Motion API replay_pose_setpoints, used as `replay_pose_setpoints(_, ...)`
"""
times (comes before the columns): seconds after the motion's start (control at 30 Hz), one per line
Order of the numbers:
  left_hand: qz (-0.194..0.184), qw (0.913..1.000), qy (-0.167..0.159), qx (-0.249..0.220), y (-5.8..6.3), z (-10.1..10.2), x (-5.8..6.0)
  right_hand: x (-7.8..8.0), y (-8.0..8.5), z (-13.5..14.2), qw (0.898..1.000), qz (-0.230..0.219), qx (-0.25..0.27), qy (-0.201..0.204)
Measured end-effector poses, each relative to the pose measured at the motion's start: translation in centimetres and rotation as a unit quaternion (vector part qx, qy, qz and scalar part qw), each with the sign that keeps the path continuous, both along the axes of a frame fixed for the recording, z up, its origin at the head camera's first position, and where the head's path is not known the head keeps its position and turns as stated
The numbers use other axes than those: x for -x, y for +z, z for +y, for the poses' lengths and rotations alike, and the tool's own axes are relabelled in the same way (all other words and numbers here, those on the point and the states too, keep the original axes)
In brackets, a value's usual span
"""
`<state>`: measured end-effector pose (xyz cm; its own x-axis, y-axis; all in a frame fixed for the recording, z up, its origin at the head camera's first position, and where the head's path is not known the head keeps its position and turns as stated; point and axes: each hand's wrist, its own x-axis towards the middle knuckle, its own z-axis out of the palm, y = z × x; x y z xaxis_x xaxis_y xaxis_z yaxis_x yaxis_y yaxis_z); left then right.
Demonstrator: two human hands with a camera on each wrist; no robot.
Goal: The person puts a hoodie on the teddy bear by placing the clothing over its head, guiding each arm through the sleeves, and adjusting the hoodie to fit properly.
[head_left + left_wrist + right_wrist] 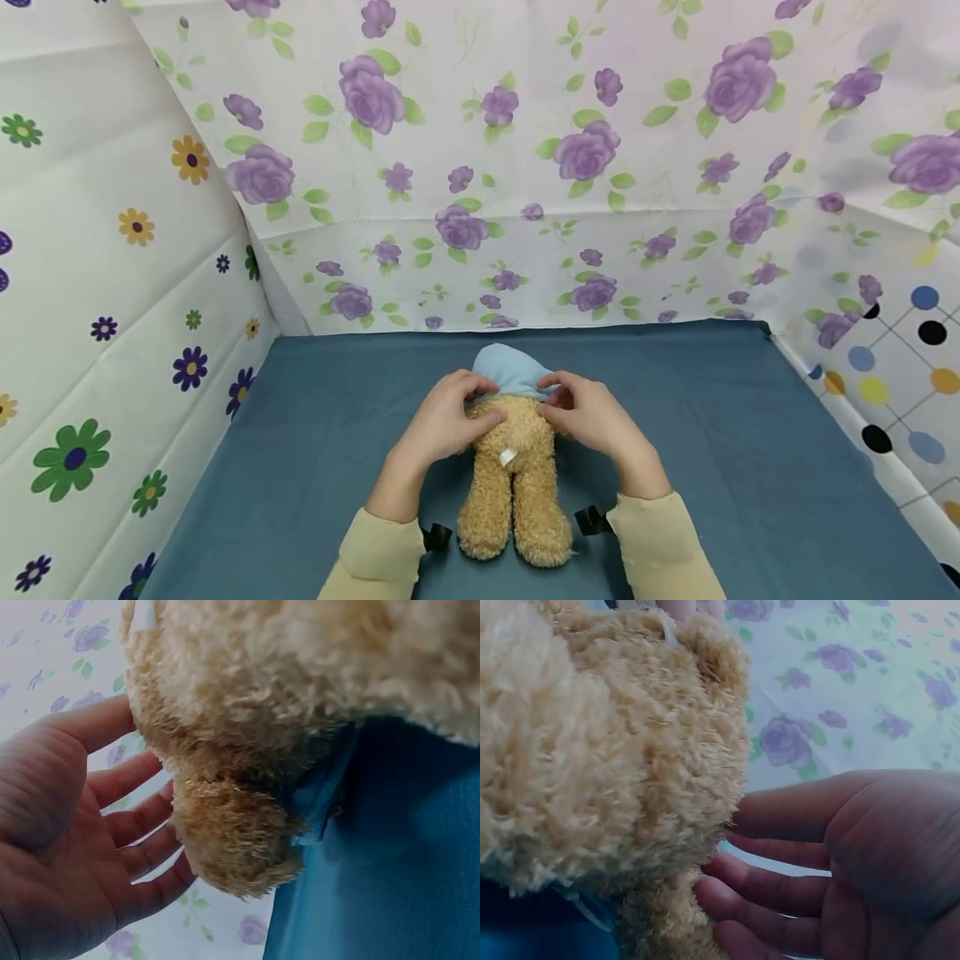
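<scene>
A curly-haired tan teddy bear (517,429) lies on the blue cloth, its legs toward the front edge. A light blue cloth cap (506,368) covers its head end, and a small white tag (507,457) shows on its body. At the bear's left side, my left hand (453,417) touches the cap's edge and the body, thumb apart from the fingers. Its spread, relaxed fingers rest along a stubby arm (236,840) in the left wrist view. Opposite, my right hand (588,414) touches the cap and the bear's side with loosely bent fingers (765,885).
Blue cloth (337,433) covers the table around the bear. A purple-flowered sheet (525,192) hangs at the back. Printed sheets also stand at the left (97,333) and right (892,400). Black wrist straps (437,537) sit near the bear's feet.
</scene>
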<state>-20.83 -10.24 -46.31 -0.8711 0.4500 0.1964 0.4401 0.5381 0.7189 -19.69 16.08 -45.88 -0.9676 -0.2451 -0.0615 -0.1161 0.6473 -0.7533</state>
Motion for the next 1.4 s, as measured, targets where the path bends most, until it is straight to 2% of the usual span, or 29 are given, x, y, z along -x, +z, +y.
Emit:
replay_pose_setpoints(0.2, -0.026, 0.9988, -0.02, 0.037, 0.0, -0.1, -0.2, 0.1, -0.7, -0.8, 0.999, 0.044, -0.026, 0.011)
replay_pose_setpoints(0.33, -0.039, 0.9978, -0.019, 0.049, 0.3, -0.3, -0.2, 0.3, -1.1, -1.6, 0.997, 0.062, -0.033, 0.009)
replay_pose_setpoints(0.5, -0.045, 0.9971, -0.015, 0.059, 0.1, -0.3, 0.1, 0.4, -1.3, -2.2, 0.994, 0.096, -0.037, 0.033)
replay_pose_setpoints(0.6, -0.045, 0.9964, -0.017, 0.07, -0.3, -0.2, 0.3, 0.3, -1.4, -2.5, 0.993, 0.1, -0.04, 0.051)
replay_pose_setpoints(0.77, -0.05, 0.9949, -0.015, 0.087, -0.7, -0.1, 0.2, 0.2, -1.9, -3.0, 0.994, 0.088, -0.039, 0.049)
replay_pose_setpoints(0.93, -0.067, 0.9931, -0.004, 0.096, -0.8, 0.3, -0.3, 0.2, -2.0, -3.2, 0.994, 0.09, -0.041, 0.041)
replay_pose_setpoints(1.03, -0.057, 0.9936, -0.01, 0.097, -0.8, 0.5, -0.3, 0.1, -1.9, -2.7, 0.993, 0.092, -0.043, 0.056)
replay_pose_setpoints(1.17, -0.041, 0.9951, -0.053, 0.073, -0.7, 0.2, 0.0, 0.1, -1.6, -1.4, 0.99, 0.079, -0.015, 0.115)
replay_pose_setpoints(1.27, -0.054, 0.9923, -0.096, 0.056, -0.4, -0.4, 0.1, 0.1, -1.2, -0.3, 0.987, 0.044, 0.008, 0.157)
replay_pose_setpoints(1.4, -0.073, 0.9885, -0.116, 0.065, -0.1, -1.0, 0.1, 0.2, -1.0, 0.2, 0.985, 0.017, 0.001, 0.171)
